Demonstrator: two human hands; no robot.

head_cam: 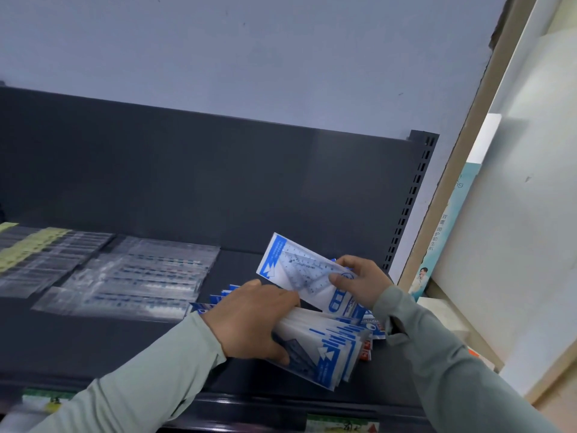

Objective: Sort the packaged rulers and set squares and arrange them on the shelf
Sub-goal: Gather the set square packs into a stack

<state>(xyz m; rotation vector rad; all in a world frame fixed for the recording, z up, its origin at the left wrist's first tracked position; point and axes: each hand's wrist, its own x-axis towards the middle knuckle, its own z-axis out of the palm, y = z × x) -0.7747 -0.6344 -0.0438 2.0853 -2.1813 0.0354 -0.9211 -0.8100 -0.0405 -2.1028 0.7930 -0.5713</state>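
Observation:
A blue-and-white set square pack (pixel 299 270) is lifted off the dark shelf (pixel 93 339), pinched at its right end by my right hand (pixel 362 284). Below it a stack of the same set square packs (pixel 327 348) lies fanned out near the shelf's right end, and my left hand (pixel 249 320) grips that stack from the left side. More blue packs poke out behind my left hand. Clear packaged rulers (pixel 137 276) lie flat in overlapping rows on the middle of the shelf. Further left lie ruler packs with yellow labels (pixel 34 248).
The dark back panel (pixel 218 182) rises behind the shelf, with a slotted upright post (pixel 412 201) at its right end. Price tags (pixel 340 425) sit on the front edge. A white wall and a poster (pixel 437 239) stand to the right.

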